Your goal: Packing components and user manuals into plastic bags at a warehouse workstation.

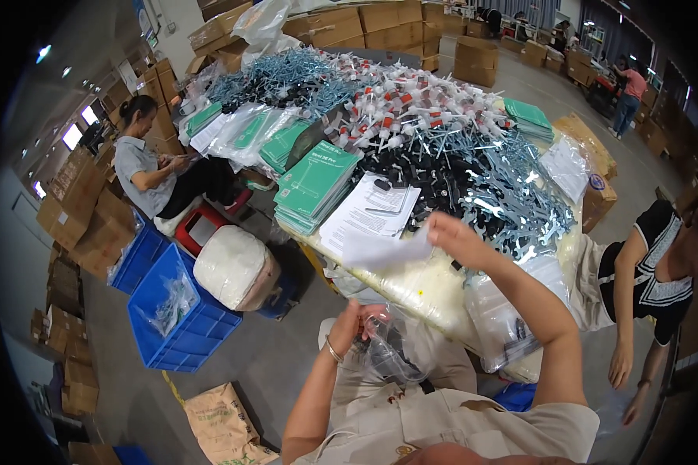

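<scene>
Left hand (347,319) clamped on clear plastic bag (388,350); right hand (451,236) pinches paper sheet (384,249) lifted off surface (426,283), judged ready for insertion into bag.

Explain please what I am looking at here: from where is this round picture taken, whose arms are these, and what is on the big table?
There is no machine here. A wide fisheye camera worn on a person's head looks down, so the edges bend and the two forearms rising from the bottom are that person's own. The right hand lifts a white paper sheet over the table. The left hand grips a clear plastic bag over the lap. On the table lie stacks of green booklets, printed white sheets, grey metal wrenches, small black parts and white pieces with red bands. Two other people are nearby, one seated on the left, one on the right.
</scene>
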Action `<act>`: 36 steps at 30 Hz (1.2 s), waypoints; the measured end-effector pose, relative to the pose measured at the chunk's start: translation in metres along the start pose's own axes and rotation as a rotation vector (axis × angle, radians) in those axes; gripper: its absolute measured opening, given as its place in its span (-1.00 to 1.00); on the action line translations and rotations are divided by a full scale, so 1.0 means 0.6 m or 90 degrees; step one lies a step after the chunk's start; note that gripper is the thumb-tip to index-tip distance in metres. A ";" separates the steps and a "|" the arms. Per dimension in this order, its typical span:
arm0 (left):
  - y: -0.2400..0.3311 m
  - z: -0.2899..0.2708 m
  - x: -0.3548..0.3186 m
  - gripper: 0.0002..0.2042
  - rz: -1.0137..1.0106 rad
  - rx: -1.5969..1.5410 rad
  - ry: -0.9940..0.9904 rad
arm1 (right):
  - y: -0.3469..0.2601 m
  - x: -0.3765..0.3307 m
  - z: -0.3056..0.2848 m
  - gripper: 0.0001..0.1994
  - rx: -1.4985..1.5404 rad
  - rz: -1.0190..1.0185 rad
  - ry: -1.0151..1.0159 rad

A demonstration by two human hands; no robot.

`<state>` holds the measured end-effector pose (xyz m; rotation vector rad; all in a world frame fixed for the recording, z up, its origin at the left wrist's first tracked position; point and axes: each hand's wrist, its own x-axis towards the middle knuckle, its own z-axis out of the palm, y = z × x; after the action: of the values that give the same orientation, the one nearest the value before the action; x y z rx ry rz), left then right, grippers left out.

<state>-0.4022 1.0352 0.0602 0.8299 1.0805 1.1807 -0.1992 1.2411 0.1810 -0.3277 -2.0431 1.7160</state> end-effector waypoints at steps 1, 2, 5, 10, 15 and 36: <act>-0.002 -0.007 0.004 -0.32 0.017 -0.150 -0.034 | -0.022 -0.010 0.020 -0.83 -0.102 0.010 -0.065; 0.033 0.003 0.007 -0.22 0.045 -0.255 -0.090 | -0.023 -0.019 0.025 -0.83 -0.142 0.028 -0.157; 0.049 0.021 0.005 -0.39 -0.036 -0.445 0.077 | -0.020 -0.030 0.048 -0.88 -0.180 0.070 -0.366; -0.007 -0.018 -0.016 -0.68 -0.045 -0.285 0.151 | -0.033 0.048 0.069 -0.81 -0.184 0.081 -0.455; -0.029 -0.023 -0.048 -0.75 -0.041 -0.275 0.204 | 0.028 0.230 0.107 -0.67 -0.463 -0.137 -0.106; -0.038 -0.019 -0.064 -0.76 -0.043 -0.269 0.280 | 0.049 0.288 0.115 -0.79 -0.394 -0.118 0.153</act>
<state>-0.4072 0.9928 0.0439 0.2061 1.1383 1.5070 -0.3862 1.2656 0.1759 -0.4887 -2.2869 0.8584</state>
